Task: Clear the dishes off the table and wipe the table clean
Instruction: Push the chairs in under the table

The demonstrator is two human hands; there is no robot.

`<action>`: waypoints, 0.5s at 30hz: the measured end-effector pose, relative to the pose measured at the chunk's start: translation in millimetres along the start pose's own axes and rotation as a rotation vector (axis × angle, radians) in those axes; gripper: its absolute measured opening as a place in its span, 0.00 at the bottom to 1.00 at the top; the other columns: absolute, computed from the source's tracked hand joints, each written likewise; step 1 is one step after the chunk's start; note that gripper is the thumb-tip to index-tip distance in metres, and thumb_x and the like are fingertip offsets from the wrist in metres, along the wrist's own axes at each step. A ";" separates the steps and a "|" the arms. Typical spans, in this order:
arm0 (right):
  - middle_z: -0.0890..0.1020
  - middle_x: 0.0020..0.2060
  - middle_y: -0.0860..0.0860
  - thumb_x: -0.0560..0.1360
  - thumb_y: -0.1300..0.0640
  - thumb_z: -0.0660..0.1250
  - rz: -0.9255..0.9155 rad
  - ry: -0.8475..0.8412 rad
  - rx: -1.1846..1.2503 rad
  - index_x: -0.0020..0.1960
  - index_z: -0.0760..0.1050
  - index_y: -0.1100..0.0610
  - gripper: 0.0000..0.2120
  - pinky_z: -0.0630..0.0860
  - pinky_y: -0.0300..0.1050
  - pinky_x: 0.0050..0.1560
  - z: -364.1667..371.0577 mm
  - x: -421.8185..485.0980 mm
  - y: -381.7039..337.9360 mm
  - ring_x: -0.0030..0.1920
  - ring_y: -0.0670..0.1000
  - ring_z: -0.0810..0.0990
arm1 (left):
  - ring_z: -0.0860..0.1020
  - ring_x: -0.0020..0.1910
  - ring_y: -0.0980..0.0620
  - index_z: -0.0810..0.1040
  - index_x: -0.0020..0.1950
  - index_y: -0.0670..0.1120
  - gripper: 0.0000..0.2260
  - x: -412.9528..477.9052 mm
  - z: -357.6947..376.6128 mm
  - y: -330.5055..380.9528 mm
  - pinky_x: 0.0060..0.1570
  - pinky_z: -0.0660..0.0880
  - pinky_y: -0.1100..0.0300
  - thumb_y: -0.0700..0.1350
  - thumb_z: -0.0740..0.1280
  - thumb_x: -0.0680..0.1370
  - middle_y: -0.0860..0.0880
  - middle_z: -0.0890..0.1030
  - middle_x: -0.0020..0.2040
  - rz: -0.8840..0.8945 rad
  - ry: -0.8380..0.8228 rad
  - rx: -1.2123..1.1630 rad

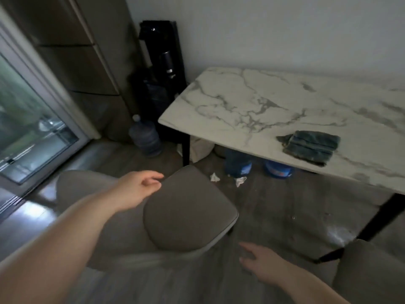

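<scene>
The left hand [140, 185] reaches out over the grey chair [188, 216], fingers loosely curled and holding nothing; whether it touches the upholstery I cannot tell. The right hand [258, 263] hangs lower and nearer, fingers spread and released, blurred, above the floor [285, 205] just beside the chair's seat. No dishes show on the part of the desk [252, 102] in view, so clearing looks done there and wiping seems the step in hand. The folded blue-green cloth [311, 147] lies on the desk near its front edge, well apart from both hands. To do it well, I would push the chair aside first, since it stands between the person and the desk, then take the cloth flat under the palm and work from the wall side toward the front edge in overlapping passes, gathering crumbs into the cloth rather than onto the floor. The marbled top hides pale smears among its veins, so the corners deserve a second pass. At far left is a glass door [28, 132] beside a tall cabinet [83, 62]; then a water jug [145, 137] on the floor before a black dispenser [163, 69]; crumpled tissues [240, 181] lie on the floor by the desk's front edge, and a second chair [368, 273] sits at lower right.
</scene>
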State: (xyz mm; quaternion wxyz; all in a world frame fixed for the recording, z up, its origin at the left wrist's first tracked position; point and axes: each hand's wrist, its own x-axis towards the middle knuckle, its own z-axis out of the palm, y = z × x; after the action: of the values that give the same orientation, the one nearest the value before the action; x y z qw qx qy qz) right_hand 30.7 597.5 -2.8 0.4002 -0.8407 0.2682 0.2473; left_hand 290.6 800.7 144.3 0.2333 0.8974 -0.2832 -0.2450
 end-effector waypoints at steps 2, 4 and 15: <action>0.69 0.72 0.51 0.79 0.48 0.61 -0.007 -0.009 0.089 0.76 0.59 0.49 0.27 0.62 0.31 0.62 27.1 12.3 -36.0 0.70 0.47 0.69 | 0.75 0.37 0.64 0.77 0.58 0.52 0.09 -19.4 -31.2 -39.0 0.33 0.68 0.74 0.42 0.66 0.79 0.49 0.82 0.54 -0.057 0.156 -0.035; 0.67 0.74 0.51 0.80 0.49 0.61 -0.006 -0.048 0.187 0.77 0.58 0.52 0.28 0.61 0.30 0.61 56.7 21.2 -80.8 0.72 0.47 0.67 | 0.79 0.45 0.56 0.77 0.56 0.52 0.09 -36.8 -60.1 -84.2 0.44 0.73 0.72 0.41 0.67 0.78 0.47 0.82 0.55 -0.092 0.286 -0.059; 0.67 0.70 0.63 0.64 0.33 0.68 0.640 -0.108 1.421 0.73 0.62 0.57 0.46 0.73 0.62 0.54 211.5 63.3 -264.2 0.64 0.65 0.70 | 0.72 0.66 0.40 0.57 0.77 0.56 0.46 -17.8 -95.0 -282.2 0.56 0.74 0.43 0.62 0.75 0.64 0.47 0.63 0.76 -0.646 0.117 -0.905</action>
State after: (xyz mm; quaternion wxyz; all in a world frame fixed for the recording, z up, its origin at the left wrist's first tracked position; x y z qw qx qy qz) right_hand 206.0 893.4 -17.9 0.7642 -0.2515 0.5718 0.1604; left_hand 443.4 1044.6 65.7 0.5238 0.7609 0.1529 -0.3511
